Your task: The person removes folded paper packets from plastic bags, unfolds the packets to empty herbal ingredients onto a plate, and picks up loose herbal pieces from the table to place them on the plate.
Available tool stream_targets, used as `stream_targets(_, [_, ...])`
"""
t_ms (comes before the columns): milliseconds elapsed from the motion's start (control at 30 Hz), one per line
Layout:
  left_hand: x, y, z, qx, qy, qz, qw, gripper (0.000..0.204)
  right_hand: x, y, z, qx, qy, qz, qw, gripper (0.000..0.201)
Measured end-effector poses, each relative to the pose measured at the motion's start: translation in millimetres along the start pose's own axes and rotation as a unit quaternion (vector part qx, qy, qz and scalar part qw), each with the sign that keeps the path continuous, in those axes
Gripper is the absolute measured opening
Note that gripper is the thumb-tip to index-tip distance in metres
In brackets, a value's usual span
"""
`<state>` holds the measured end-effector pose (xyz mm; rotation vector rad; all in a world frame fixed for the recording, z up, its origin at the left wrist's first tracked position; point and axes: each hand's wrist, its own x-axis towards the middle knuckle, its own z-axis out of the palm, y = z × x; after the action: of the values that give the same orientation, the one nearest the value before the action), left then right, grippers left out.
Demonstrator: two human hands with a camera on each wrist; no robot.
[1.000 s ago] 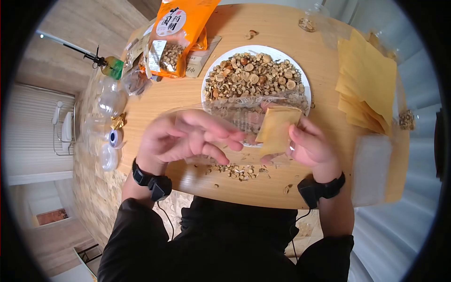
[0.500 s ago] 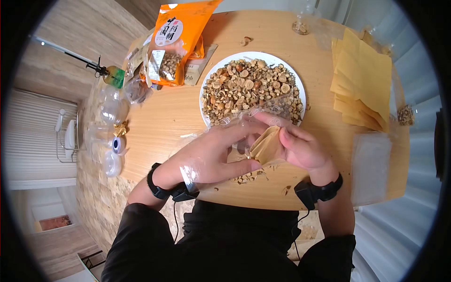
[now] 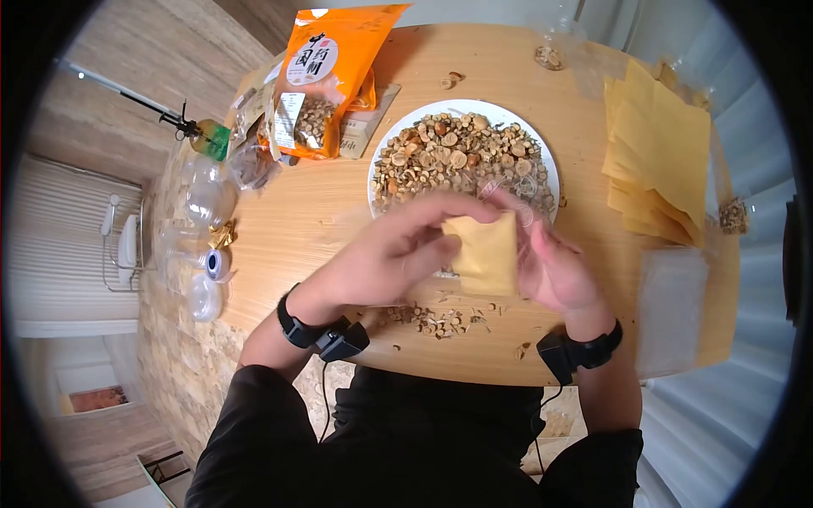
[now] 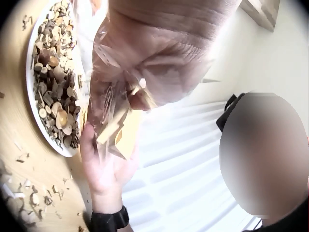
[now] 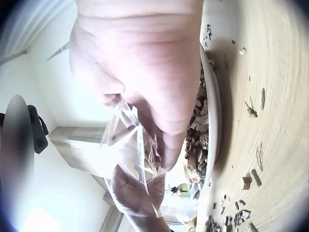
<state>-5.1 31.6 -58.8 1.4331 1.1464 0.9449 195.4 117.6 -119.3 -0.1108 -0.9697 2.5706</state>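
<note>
A small yellow packet is between the two hands in front of the white plate of dried slices. My left hand pinches its left side, with thumb and fingers on it. Around the packet's right side my right hand curls, gripping a clear plastic bag that shows in the right wrist view. Clear film also lies over the left fingers in the left wrist view, beside the yellow paper.
An orange bag stands at the back left. Yellow packets and clear sheets lie at the right. Plastic jars line the left edge, and loose bits lie near the front edge.
One second ago the left hand was spread apart from the packet; it now holds it. Since half a second ago the packet has turned its flat face up between the hands.
</note>
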Motion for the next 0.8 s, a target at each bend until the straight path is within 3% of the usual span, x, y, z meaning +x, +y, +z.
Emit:
stream_targets(100, [-8.8, -6.9, -17.2, 0.011, 0.057, 0.064, 0.996, 0.039, 2.4, -5.1, 0.3, 0.024, 0.004, -0.021, 0.999, 0.058])
stream_targets(167, [-13.5, -29.6, -37.1, -0.153, 0.122, 0.095, 0.976, 0.037, 3.2, -7.3, -0.6, 0.055, -0.007, -0.037, 0.998, 0.058])
stream_targets(233, [-11.5, -29.5, -55.8, -0.341, 0.161, 0.096, 0.921, 0.033, 2.3, -7.8, -3.9, 0.105, 0.016, -0.068, 0.992, 0.053])
stream_targets(333, [-14.6, -51.7, -88.7, -0.477, 0.224, 0.141, 0.838, 0.027, 2.0, -10.2, -9.7, 0.116, 0.010, -0.092, 0.989, 0.051])
stream_targets(367, [-15.1, -51.6, -92.5, -0.541, 0.256, 0.126, 0.791, 0.025, 1.3, -11.9, -10.2, 0.123, 0.010, -0.101, 0.987, 0.052])
stream_targets(433, [-18.0, -57.5, -94.5, -0.531, 0.257, 0.093, 0.802, 0.022, -0.6, -12.5, -11.8, 0.146, 0.006, -0.110, 0.983, 0.052])
stream_targets(500, [-12.9, -61.8, -92.1, -0.628, 0.154, 0.066, 0.760, 0.020, -1.2, -14.1, -14.2, 0.165, 0.003, -0.114, 0.980, 0.052])
stream_targets(567, [-14.1, -66.4, -82.5, -0.636, 0.209, 0.025, 0.743, 0.016, -2.0, -15.4, -15.9, 0.135, -0.001, -0.135, 0.982, 0.052])
stream_targets(633, [-13.8, -72.7, -74.3, -0.613, 0.166, -0.003, 0.772, 0.011, -1.5, -16.1, -14.9, 0.103, 0.029, -0.118, 0.987, 0.052])
stream_targets(667, [-12.1, -66.4, -63.8, -0.570, 0.153, 0.009, 0.807, 0.012, -1.7, -16.8, -14.0, 0.073, 0.059, -0.109, 0.990, 0.053])
stream_targets(700, [-10.8, -64.4, -58.4, -0.575, 0.155, 0.010, 0.803, 0.012, -1.1, -17.1, -12.1, 0.071, 0.061, -0.103, 0.990, 0.053])
stream_targets(767, [-10.8, -63.9, -51.7, -0.419, 0.113, -0.005, 0.901, 0.013, 1.8, -15.8, -7.0, 0.003, 0.118, -0.072, 0.990, 0.054])
stream_targets(800, [-12.9, -65.5, -54.7, -0.381, 0.064, -0.027, 0.922, 0.014, 2.8, -15.0, -5.8, 0.001, 0.119, -0.067, 0.991, 0.054])
